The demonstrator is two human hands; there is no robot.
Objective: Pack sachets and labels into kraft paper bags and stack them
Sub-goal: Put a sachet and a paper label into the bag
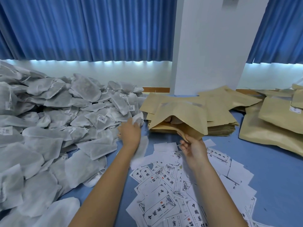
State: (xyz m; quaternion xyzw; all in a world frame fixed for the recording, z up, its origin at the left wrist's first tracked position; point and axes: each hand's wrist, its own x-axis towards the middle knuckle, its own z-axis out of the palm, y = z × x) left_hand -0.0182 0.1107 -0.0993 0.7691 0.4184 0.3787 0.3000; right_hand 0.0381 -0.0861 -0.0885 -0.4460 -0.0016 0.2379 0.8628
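My right hand (193,149) grips the lower edge of an open kraft paper bag (182,115), whose mouth gapes toward me above a flat stack of empty kraft bags (219,126). My left hand (130,132) reaches to the edge of a large heap of white mesh sachets (54,115), its fingers curled on one sachet (138,119) at the heap's right edge. Another sachet lies blurred under my left wrist. White printed labels (172,190) lie scattered on the blue table in front of me, under both forearms.
Filled kraft bags (272,126) lie stacked at the right. A white pillar (211,46) stands behind the bag stack, with blue curtains (82,27) along the back. Bare blue table (270,164) shows at the right of the labels.
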